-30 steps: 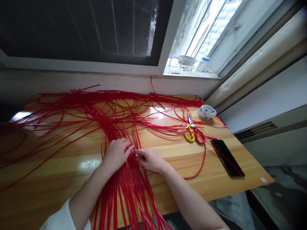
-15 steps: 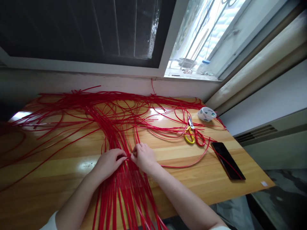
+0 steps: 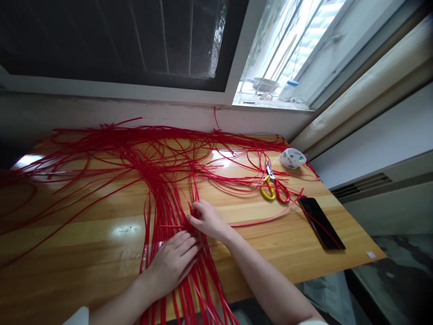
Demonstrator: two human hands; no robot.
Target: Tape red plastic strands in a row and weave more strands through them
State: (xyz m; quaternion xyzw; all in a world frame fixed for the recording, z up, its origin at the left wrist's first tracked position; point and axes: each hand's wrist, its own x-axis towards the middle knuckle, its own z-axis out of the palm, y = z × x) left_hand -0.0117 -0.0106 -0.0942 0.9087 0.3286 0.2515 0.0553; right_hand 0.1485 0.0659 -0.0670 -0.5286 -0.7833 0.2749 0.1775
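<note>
Many long red plastic strips [image 3: 158, 189] run side by side toward me over the wooden table and past its front edge. Clear tape [image 3: 147, 253] crosses them and holds them to the tabletop. My left hand [image 3: 176, 257] lies on the strips over the tape, fingers stretched and close together. Just beyond it, my right hand [image 3: 208, 221] is closed, thumb and fingers pinching red strips; its fingertips are partly hidden. One crosswise red strip [image 3: 264, 222] passes under my right hand, its short end showing on the left and its long end curving right.
Scissors [image 3: 270, 180] with yellow and red handles lie at the right, near a tape roll [image 3: 292, 158]. A black phone [image 3: 321, 223] rests by the table's right edge with a strip across it. Tangled red strips [image 3: 135, 135] spread along the wall below the window.
My left hand has gone from a pinch at the crosswise strip to lying flat nearer me on the strips. My right hand has shifted slightly right. The crosswise strip's left end now shows.
</note>
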